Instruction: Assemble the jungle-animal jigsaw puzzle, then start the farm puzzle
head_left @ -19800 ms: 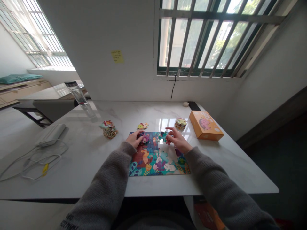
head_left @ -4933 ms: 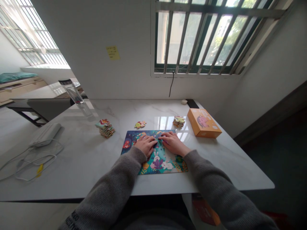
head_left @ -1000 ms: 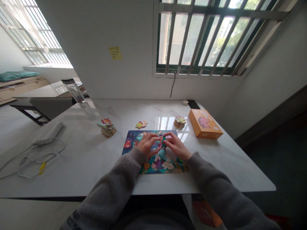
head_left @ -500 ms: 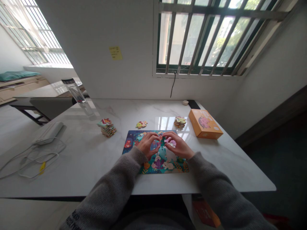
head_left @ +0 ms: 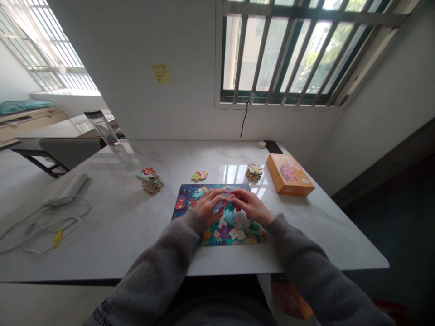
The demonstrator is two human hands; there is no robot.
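A colourful animal jigsaw puzzle lies flat on the table in front of me. Both hands are over its upper middle. My left hand curves over the picture, its thumb apart from the bent fingers and the puzzle showing in the gap. My right hand has thumb and fingers drawn together, with the fingertips close to those of the left. Whatever lies between the right fingertips is hidden or too small to make out. Just beyond the puzzle are a few loose puzzle pieces.
Puzzle pieces are stacked at the left and right. An orange box stands at the right, near a dark flat object. Farther left are a clear bottle, a white device and its tangled cable.
My right thumb and fingers have closed together, covering the pink patch that showed between them. The right fingertips have moved slightly left, towards my left hand. The view has shifted a little.
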